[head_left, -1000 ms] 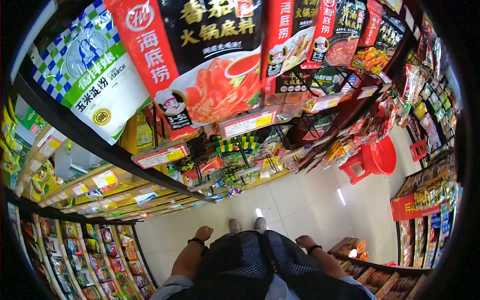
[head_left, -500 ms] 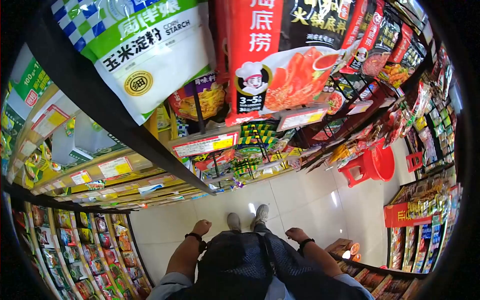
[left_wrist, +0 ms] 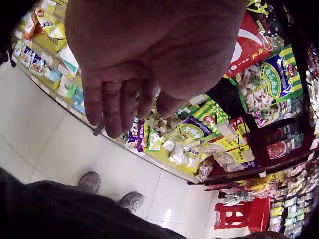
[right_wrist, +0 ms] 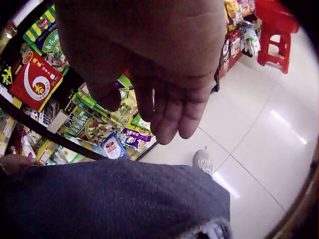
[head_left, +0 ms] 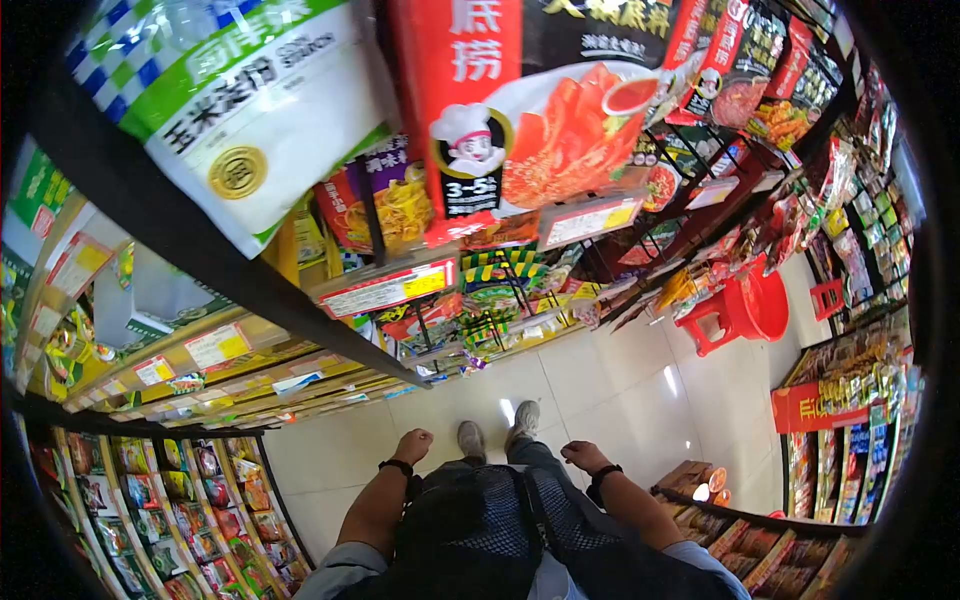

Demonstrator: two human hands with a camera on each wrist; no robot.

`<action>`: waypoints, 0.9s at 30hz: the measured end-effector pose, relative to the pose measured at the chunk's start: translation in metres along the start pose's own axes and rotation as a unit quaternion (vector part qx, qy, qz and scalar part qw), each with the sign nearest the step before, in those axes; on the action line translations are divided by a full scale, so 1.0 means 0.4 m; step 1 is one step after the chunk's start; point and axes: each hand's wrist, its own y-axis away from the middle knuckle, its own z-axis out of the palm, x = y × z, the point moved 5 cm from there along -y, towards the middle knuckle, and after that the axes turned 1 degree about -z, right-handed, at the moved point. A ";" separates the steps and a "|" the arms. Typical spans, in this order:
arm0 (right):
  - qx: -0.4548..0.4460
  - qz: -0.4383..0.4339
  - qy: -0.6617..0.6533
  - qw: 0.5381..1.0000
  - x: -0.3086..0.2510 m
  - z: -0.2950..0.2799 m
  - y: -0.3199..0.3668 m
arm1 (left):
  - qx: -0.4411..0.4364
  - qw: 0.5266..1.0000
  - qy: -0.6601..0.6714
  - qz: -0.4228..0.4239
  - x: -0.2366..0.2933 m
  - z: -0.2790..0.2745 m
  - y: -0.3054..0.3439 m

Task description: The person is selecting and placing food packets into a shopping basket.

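Observation:
My left hand [head_left: 413,446] hangs beside my body in the head view, holding nothing. In the left wrist view its fingers [left_wrist: 113,102] are loosely bent. The right hand [head_left: 584,457] hangs on the other side, with relaxed fingers [right_wrist: 172,114] and nothing in them. High in front of me, well away from both hands, hang a white and green bag of corn starch [head_left: 270,120] and a red and black hot pot base packet [head_left: 560,130]. Smaller seasoning packets [left_wrist: 192,130] on the lower shelves appear behind the left hand in its wrist view.
A dark shelf post [head_left: 230,270] slants between the racks on the left. On the tiled floor [head_left: 620,385] a red plastic stool [head_left: 712,325] stands by the shelves at right. More stocked racks [head_left: 170,510] line the lower left, with a red display box [head_left: 815,408] at lower right.
The head view shifted, bringing the starch bag and hot pot packet rightward, then slightly back left. One shoe has stepped forward. Both hands still hang low, holding nothing.

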 end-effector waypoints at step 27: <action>-0.018 0.050 0.027 0.998 0.072 -0.001 0.085 | 0.204 0.741 0.549 0.329 0.365 -0.364 -0.461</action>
